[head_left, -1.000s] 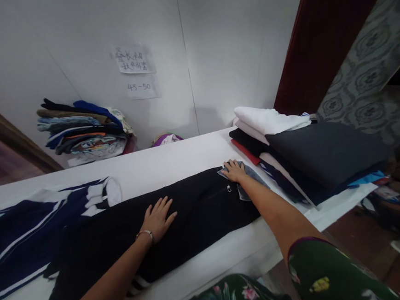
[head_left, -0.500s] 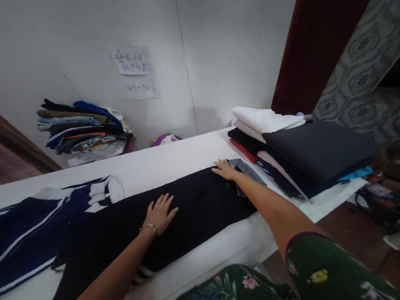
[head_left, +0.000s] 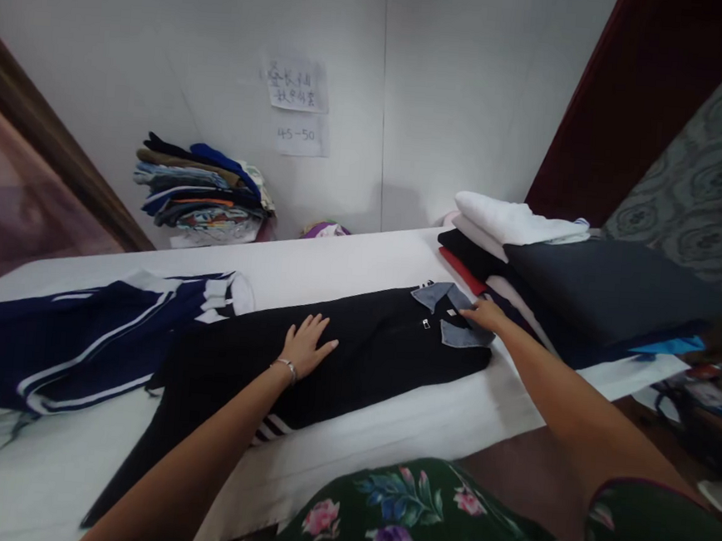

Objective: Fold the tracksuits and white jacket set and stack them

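Garment [head_left: 367,350] beneath left fingers [head_left: 309,331]; collar [head_left: 463,335] touching right fingers [head_left: 478,313].

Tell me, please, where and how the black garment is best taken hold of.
Probably by the grey collar of the black garment, coming from its right end, where the right hand touches it: the collar's flaps lie spread with edges exposed, while the body lies flat under the left hand.

Looks like a home, patterned wallpaper [head_left: 680,186], folded clothes [head_left: 610,282] stacked on white table [head_left: 342,267], handwritten notes [head_left: 298,97] on pale wall [head_left: 469,87]
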